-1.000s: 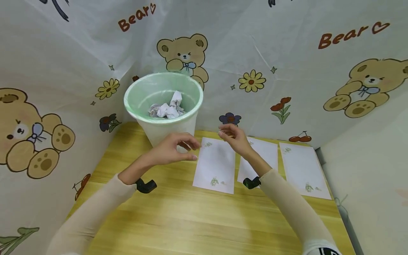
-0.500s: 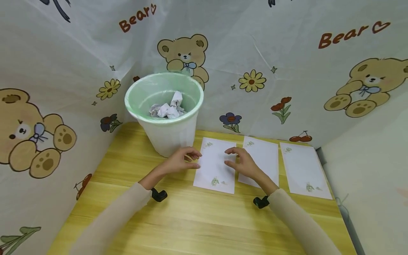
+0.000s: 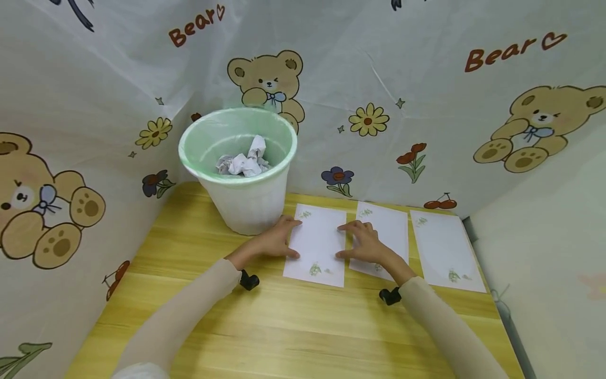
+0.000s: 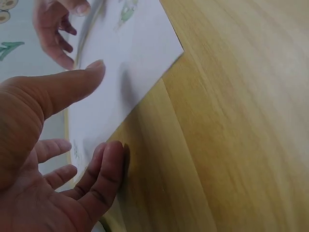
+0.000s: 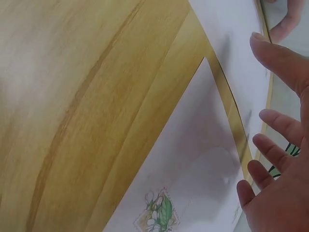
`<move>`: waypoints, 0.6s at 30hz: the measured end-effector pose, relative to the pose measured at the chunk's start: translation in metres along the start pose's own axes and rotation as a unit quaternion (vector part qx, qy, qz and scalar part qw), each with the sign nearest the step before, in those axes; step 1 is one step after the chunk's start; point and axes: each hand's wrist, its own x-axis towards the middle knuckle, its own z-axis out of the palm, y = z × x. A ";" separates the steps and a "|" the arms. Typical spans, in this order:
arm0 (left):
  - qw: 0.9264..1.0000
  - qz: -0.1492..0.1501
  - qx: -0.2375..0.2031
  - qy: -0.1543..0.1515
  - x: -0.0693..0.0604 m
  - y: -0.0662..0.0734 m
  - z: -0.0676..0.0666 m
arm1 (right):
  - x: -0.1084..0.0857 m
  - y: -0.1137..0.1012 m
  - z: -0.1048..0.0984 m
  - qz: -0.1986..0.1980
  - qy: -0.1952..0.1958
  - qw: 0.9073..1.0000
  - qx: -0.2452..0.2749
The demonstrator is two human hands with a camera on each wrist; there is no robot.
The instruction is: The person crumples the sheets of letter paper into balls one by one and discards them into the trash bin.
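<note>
Filling the lower view: bench (image 3: 303,331). Bin (image 3: 243,208) stands toward its back-left corner; left grip (image 3: 272,241) is just beside the base, so a careless outward swing could bump it. Left sheet (image 3: 318,245) lies flat near the back edge, between both grips; could skid or crease if only one side gets pressed. Right grip (image 3: 366,244) reaches across the middle sheet (image 3: 389,225), so may drag that too. Both grips: thumb and fingers apart, nothing pinched; can't tell if fingertips touch paper. Versus one second ago: both grips lower, now at the left sheet's side edges; bin and sheets unmoved.
</note>
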 end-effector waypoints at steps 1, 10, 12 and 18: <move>1.000 0.001 0.002 -0.007 0.001 0.000 0.000 | 0.000 0.000 0.001 -0.002 -0.003 1.000 0.000; 0.999 -0.002 0.016 -0.040 0.008 -0.001 -0.003 | 0.007 0.002 0.005 -0.014 -0.029 0.998 -0.055; 0.999 -0.009 0.016 -0.042 0.009 0.000 -0.004 | 0.008 0.002 0.005 -0.011 -0.031 0.998 -0.058; 0.998 -0.021 0.020 -0.048 0.011 0.003 -0.005 | 0.009 0.005 0.005 -0.007 -0.033 0.998 -0.059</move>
